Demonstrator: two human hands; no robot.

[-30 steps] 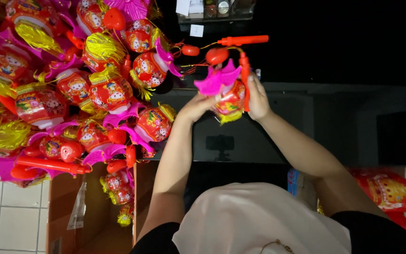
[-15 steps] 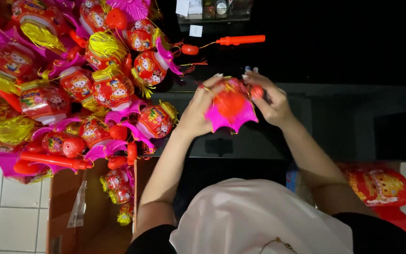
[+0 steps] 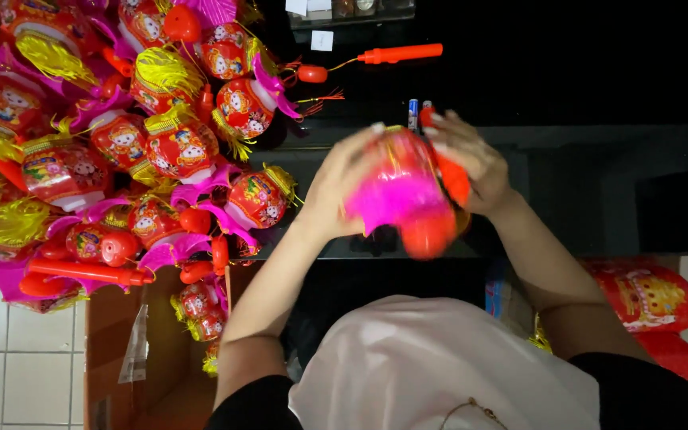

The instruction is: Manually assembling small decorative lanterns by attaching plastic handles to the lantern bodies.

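I hold a red toy lantern [image 3: 408,187] with a pink fringe and a round red end between both hands, above a black tabletop [image 3: 567,87]. It is blurred by motion. My left hand [image 3: 342,185] grips its left side. My right hand [image 3: 473,159] wraps the right side and top, and its fingertips are next to a small blue and silver battery [image 3: 413,112]. A red stick handle [image 3: 401,54] with a cord and a small red bulb [image 3: 312,74] lies on the tabletop beyond the hands.
A large pile of red, yellow and pink lanterns [image 3: 121,143] fills the left side. Below it stands an open cardboard box [image 3: 113,334] on a white tiled floor [image 3: 9,374]. More red lanterns [image 3: 650,299] lie at the lower right.
The lantern has come down from the table's far side toward me and turned in my hands, so its pink fringe now faces me. Both hands stayed on it.
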